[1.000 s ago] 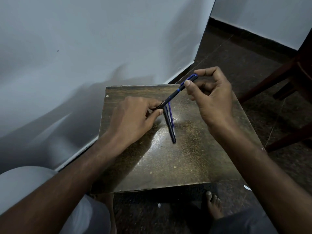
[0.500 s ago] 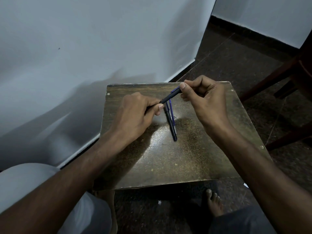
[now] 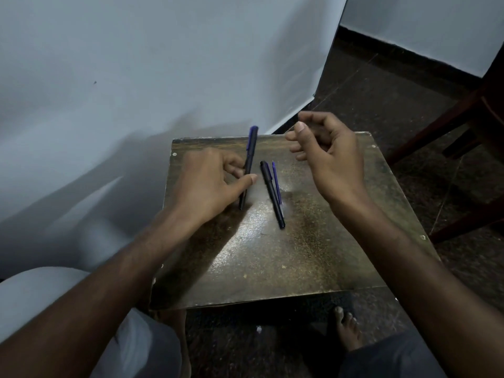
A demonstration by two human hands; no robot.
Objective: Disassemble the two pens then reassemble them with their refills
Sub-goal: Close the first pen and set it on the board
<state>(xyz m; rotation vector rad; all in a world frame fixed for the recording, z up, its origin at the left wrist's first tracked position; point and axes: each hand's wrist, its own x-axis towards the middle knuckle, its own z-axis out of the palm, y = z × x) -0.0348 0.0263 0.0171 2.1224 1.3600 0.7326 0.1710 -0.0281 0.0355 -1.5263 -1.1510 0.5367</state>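
Observation:
My left hand (image 3: 210,184) grips a black pen with a blue end (image 3: 249,159) between thumb and fingers; the pen stands steeply, its lower tip near the small brown table (image 3: 313,255). A second black pen barrel (image 3: 272,193) lies flat on the table just right of it, with a thin blue refill (image 3: 276,181) lying alongside. My right hand (image 3: 327,156) hovers above the table's far right part, fingers loosely curled, holding nothing that I can see.
A white wall (image 3: 136,64) runs along the left and far side of the table. Dark wooden chair legs (image 3: 450,126) stand at the right. A bare foot (image 3: 347,328) rests on the dark floor below the table's near edge.
My right hand has let go of the pen and lifted away to the right. The pen now stays in my left hand alone, turned more upright.

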